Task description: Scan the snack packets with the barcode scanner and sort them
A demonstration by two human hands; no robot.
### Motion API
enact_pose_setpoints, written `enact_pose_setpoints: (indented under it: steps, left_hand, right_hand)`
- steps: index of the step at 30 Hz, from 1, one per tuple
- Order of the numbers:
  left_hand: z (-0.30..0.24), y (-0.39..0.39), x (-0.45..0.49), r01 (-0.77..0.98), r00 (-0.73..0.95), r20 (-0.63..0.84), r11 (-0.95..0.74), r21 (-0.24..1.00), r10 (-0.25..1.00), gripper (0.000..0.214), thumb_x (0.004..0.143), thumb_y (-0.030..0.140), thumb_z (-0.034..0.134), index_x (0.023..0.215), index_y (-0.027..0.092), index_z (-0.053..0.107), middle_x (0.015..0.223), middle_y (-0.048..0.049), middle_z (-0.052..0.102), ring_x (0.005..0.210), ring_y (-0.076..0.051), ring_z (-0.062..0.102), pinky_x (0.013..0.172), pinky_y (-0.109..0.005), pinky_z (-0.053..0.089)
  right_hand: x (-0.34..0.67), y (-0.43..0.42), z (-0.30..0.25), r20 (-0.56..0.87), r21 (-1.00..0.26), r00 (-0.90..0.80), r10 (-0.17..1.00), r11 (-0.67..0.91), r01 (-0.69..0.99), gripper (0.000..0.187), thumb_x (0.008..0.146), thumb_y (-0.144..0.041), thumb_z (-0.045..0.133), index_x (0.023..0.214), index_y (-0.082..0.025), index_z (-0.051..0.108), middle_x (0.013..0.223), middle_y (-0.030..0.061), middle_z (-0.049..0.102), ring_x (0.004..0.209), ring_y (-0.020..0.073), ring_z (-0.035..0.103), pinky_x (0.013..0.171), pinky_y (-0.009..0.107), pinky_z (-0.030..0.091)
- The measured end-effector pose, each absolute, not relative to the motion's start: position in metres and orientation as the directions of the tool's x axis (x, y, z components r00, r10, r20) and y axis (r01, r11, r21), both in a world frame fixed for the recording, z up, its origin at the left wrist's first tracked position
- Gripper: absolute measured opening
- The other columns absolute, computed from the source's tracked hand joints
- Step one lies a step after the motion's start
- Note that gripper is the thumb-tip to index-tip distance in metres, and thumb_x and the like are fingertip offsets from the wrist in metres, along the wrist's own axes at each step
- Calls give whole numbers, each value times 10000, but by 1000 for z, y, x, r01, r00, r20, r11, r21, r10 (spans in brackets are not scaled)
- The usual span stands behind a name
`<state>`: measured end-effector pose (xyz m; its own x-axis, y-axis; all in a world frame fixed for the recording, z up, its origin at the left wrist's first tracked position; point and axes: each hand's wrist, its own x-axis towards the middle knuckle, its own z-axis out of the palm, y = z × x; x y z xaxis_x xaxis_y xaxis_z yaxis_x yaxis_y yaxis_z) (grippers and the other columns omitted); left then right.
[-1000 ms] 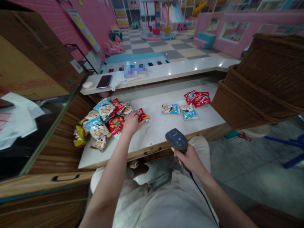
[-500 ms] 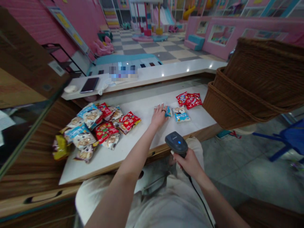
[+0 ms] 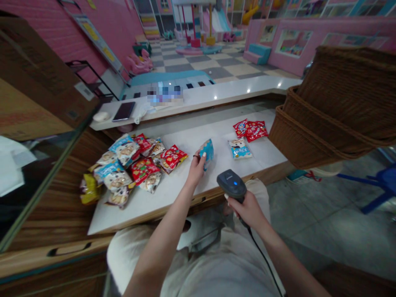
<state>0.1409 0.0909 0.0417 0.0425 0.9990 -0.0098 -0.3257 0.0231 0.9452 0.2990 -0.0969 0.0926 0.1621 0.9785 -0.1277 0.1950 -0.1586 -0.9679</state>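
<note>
My left hand (image 3: 197,167) grips a small blue snack packet (image 3: 207,152), lifted on edge just above the white counter (image 3: 185,181). My right hand (image 3: 247,209) is closed round the handle of a dark barcode scanner (image 3: 231,184) with a blue light, held in front of the counter's edge; its cable trails down beside my arm. A pile of several snack packets (image 3: 133,167), red, blue and yellow, lies to the left of my left hand. Another blue packet (image 3: 239,148) and red packets (image 3: 251,128) lie to the right.
Stacked wicker baskets (image 3: 324,119) stand at the counter's right end. A raised white ledge (image 3: 216,93) behind holds a phone (image 3: 123,111). A cardboard box (image 3: 40,82) sits at the left. A blue chair (image 3: 382,181) stands on the tiled floor to the right.
My left hand went from the pile on the left to the blue packet in the middle, then picked it up and drew it back towards me. The scanner has hardly moved.
</note>
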Motion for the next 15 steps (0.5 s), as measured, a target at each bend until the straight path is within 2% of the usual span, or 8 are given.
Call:
enact_pose_setpoints:
  steps: [3, 5, 11, 15]
  left_hand:
    - [32, 74, 129, -505, 51, -252, 243, 828, 966, 494, 890, 612, 800, 1181, 222, 719, 1227, -110, 798, 1186, -295, 752, 1097, -464, 579]
    - [28, 68, 124, -556, 80, -322, 310, 771, 943, 521, 884, 637, 796, 1173, 211, 714, 1214, -123, 806, 1177, -309, 764, 1088, -490, 595]
    - [24, 61, 118, -608, 79, -275, 264, 749, 958, 460, 843, 437, 902, 1193, 221, 697, 1270, -91, 804, 1202, -270, 761, 1127, -487, 587]
    - [26, 61, 119, -623, 74, -265, 252, 741, 961, 486, 860, 426, 885, 1252, 217, 688, 1299, -104, 796, 1272, -280, 736, 1160, -500, 566]
  right_hand:
    - [293, -97, 93, -130, -967, 146, 981, -158, 200, 242, 794, -426, 702, 670, -242, 608, 391, -52, 516, 362, 163, 548, 435, 253, 451]
    - [288, -98, 92, -138, -965, 136, 981, -164, 206, 243, 795, -428, 701, 670, -244, 604, 392, -53, 517, 357, 161, 542, 434, 253, 446]
    - [279, -99, 89, -152, -955, 108, 982, -174, 240, 241, 823, -418, 712, 687, -241, 620, 398, -41, 540, 380, 176, 570, 433, 251, 439]
    - [277, -98, 88, -131, -949, 100, 986, -154, 276, 205, 825, -397, 725, 718, -235, 657, 402, -29, 560, 437, 215, 639, 443, 256, 464]
